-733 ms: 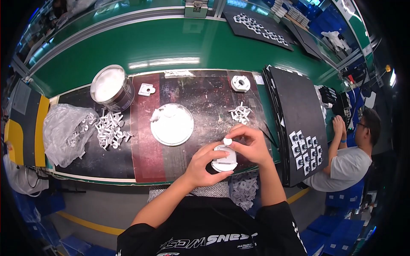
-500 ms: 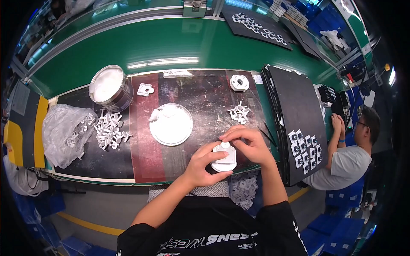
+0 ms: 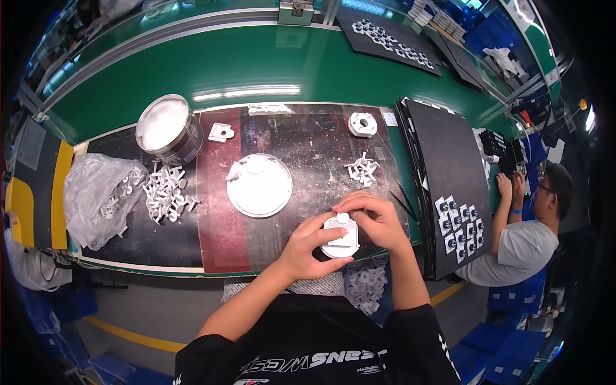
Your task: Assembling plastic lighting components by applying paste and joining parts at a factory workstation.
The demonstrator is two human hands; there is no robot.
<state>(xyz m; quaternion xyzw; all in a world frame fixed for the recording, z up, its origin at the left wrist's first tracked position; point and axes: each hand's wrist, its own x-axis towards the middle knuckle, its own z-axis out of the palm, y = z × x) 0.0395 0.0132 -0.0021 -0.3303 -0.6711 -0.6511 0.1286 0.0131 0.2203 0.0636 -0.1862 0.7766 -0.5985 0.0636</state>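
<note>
Near the table's front edge I hold a white plastic part [image 3: 340, 242], a squarish plate on a rounded base with a small round white knob [image 3: 343, 218] at its far end. My left hand [image 3: 304, 249] is closed around the left side, its thumb lying across the plate. My right hand [image 3: 378, 221] curls over from the right, fingers bent at the knob and the far edge; its fingertips are partly hidden. Just beyond lies a small pile of white T-shaped pegs [image 3: 362, 171]. Left of my hands is a round dish of white material [image 3: 259, 192].
A tub of white material [image 3: 163, 125] stands at the far left, with a peg heap [image 3: 168, 202] and a plastic bag [image 3: 99, 199] nearby. A white plate [image 3: 221, 132] and ring-shaped block [image 3: 362, 124] lie farther back. Black boards [image 3: 443, 154] are stacked right, beside a co-worker [image 3: 526, 237].
My hands keep nearly the same hold on the white part; the whole view has shifted slightly. At the right, the co-worker's hands have moved a little apart.
</note>
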